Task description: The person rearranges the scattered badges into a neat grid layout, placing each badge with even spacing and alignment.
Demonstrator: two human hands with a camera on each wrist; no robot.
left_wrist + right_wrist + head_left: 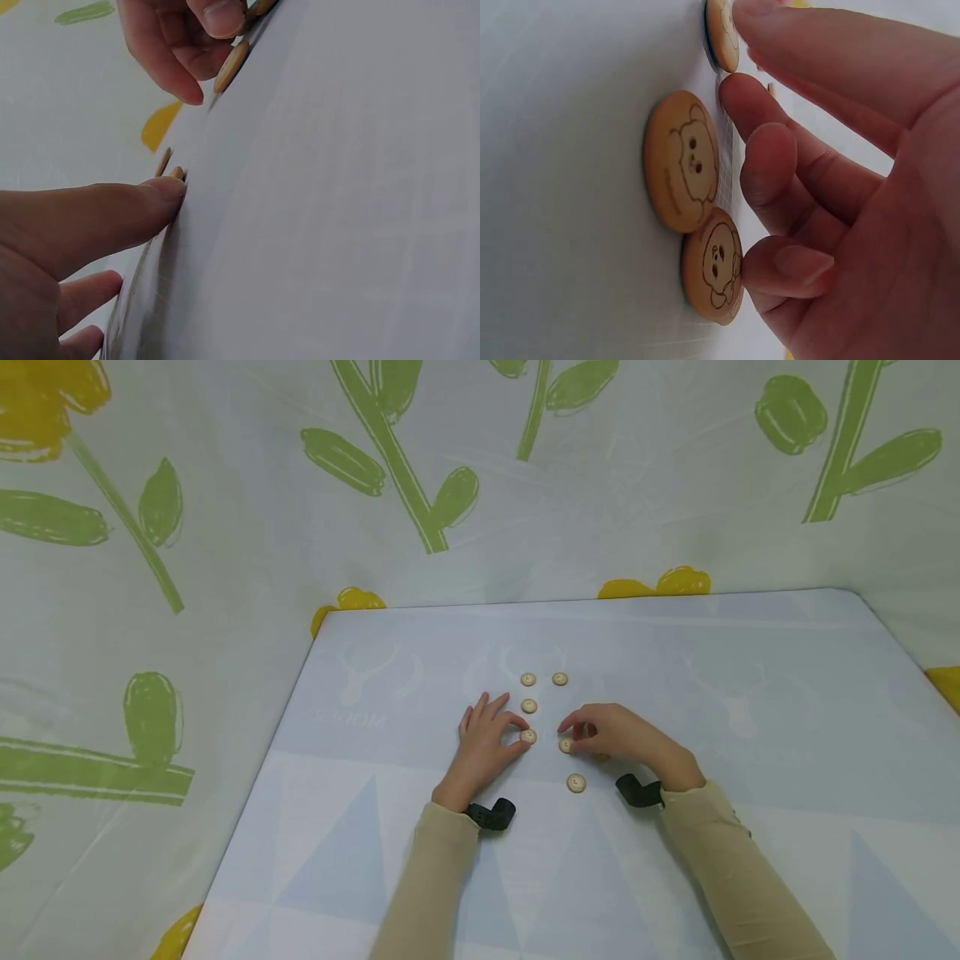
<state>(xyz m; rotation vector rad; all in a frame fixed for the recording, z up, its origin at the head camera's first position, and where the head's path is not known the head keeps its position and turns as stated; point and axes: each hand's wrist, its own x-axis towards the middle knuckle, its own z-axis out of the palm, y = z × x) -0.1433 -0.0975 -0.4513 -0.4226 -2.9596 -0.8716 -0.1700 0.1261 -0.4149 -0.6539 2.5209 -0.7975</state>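
Small round wooden discs lie on the table; those seen close up bear drawn animal faces. My left hand (483, 745) pinches one wooden disc (528, 737) at its edge between thumb and index finger, the other fingers spread. To its right, my right hand (626, 737) holds another disc (566, 746) by its edge with thumb and index finger. Below the right palm, the right wrist view shows two more discs, one with a bear-like face (681, 161) and one close to the curled fingers (714, 266). From the head, the right hand partly hides the latter.
Beyond the hands, two discs (528, 679) (560, 678) lie side by side, with a third disc (528, 706) nearer. The pale blue and white table (675, 877) ends at a far edge, before a cloth (247, 527) printed with green leaves and yellow flowers.
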